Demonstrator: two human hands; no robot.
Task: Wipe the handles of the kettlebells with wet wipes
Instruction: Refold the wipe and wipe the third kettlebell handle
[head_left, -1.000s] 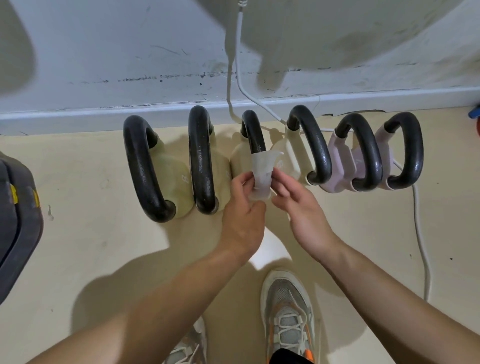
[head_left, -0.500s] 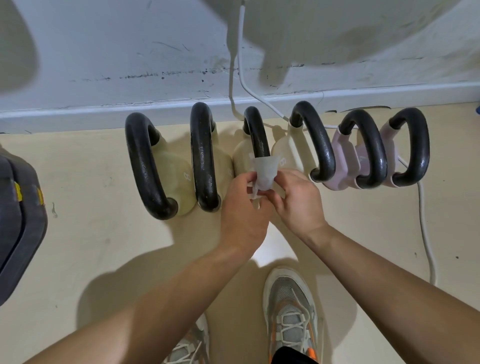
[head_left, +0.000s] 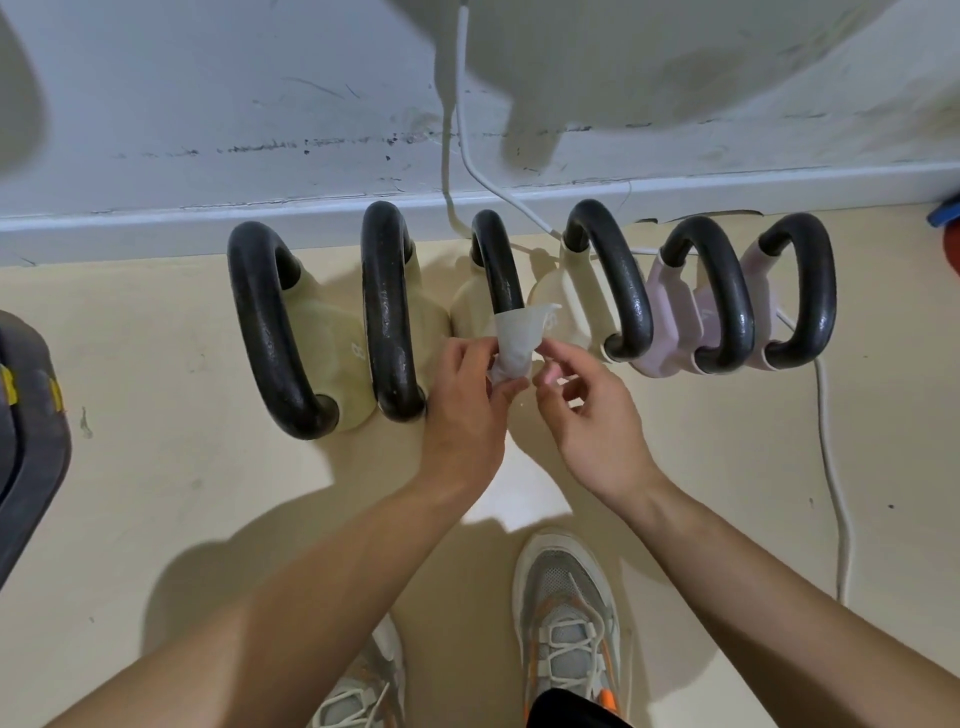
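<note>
Six kettlebells (head_left: 332, 338) lined the foot of a scuffed wall (head_left: 208, 104) on a cream floor (head_left: 156, 493), as a person bent over the row with a wet wipe (head_left: 511, 338). The wipe sat wrapped round the near end of the third handle from the left (head_left: 497, 260), its top edge flaring open to the right and its lower end gathered into a twist. The left hand (head_left: 465, 400) pinched that twist between thumb and curled fingers (head_left: 511, 388), clamped on the wipe just below the bar. The right hand (head_left: 587, 410) hovered just beside it, fingers loosely curled and apart with nothing in them. Its forefinger tip lay right at the wipe's right edge, though whether it touched could not be told from where I stood.

The step in hand looked to be the wiping of this third handle. To do it well, the sleeve of wipe would want closing snugly round the bar, the loose flap tucked in by the right hand. It could then be drawn along the curve toward the wall with a slight twist, so the underside is reached too. The black iron looked pitted, so a slow pull would likely spare the wipe from snagging. A white cable (head_left: 462, 78) trailed behind the handles, near enough the far end to mind.
</note>
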